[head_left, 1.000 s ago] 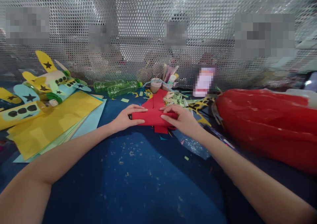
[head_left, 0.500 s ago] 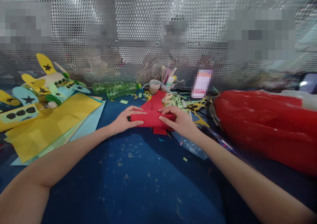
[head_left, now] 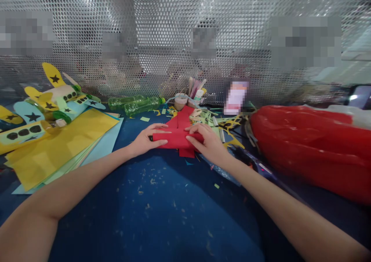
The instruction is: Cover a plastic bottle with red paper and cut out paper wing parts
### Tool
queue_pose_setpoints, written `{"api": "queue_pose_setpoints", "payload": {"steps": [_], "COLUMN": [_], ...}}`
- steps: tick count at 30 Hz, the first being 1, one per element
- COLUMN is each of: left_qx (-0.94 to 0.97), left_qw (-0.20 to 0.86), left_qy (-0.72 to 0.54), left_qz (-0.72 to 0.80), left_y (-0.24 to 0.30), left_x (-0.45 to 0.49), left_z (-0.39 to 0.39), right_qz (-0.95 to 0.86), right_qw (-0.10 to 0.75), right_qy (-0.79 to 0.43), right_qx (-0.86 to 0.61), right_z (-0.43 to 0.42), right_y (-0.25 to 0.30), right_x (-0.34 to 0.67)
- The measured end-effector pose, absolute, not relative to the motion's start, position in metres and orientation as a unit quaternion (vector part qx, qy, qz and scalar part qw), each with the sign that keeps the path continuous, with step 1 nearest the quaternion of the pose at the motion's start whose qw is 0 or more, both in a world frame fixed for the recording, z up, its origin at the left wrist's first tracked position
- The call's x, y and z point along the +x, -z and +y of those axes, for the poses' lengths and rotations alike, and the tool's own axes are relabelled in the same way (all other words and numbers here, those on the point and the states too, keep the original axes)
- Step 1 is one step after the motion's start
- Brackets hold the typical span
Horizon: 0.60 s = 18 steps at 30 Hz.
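A red paper-wrapped tube (head_left: 175,139) lies crosswise in front of me, with a dark tip showing at its left end. Flat red strips stick out from it toward the back and the front, much like wings. My left hand (head_left: 147,139) grips the left end, thumb in front and fingers over the top. Around the right part, my right hand (head_left: 207,142) is curled with thumb and fingertips pressed on the red paper. What is inside the wrapping is hidden.
Bottle-and-paper toy planes (head_left: 65,96) and a stack of coloured sheets (head_left: 66,142) lie left. Green plastic bottles (head_left: 142,105), a cup (head_left: 181,99), a phone (head_left: 236,97) and paper scraps stand or lie behind. A big red plastic bag (head_left: 304,150) fills the right, beside a dark tool (head_left: 257,165).
My right hand has shifted very slightly on the red tube. Otherwise both hands and the tube stay in nearly the same place.
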<state>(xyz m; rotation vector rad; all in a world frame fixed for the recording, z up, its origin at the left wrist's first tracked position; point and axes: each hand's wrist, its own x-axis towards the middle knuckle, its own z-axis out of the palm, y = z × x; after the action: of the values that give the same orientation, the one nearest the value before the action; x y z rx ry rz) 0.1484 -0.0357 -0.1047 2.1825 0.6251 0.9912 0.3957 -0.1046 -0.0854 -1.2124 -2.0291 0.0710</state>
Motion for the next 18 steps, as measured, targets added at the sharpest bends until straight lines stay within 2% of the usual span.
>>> {"api": "queue_pose_setpoints", "payload": {"steps": [12,18], "left_qx": [0.830,0.829], "left_qw": [0.331,0.339], "left_qy": [-0.382,-0.382], "left_qz": [0.233,0.227], "left_y": [0.1057,0.1074], "left_x": [0.1484,0.1479], "left_z": [-0.0353,-0.0363], "right_qz": [-0.782,-0.808], "right_qw": [0.392,0.366], "right_qy": [-0.044,-0.067], "right_qx": [-0.482,-0.457], "right_z": [-0.1045,-0.1019], "right_y": [0.0842,0.0805], "right_x": [0.3948,0.4006]}}
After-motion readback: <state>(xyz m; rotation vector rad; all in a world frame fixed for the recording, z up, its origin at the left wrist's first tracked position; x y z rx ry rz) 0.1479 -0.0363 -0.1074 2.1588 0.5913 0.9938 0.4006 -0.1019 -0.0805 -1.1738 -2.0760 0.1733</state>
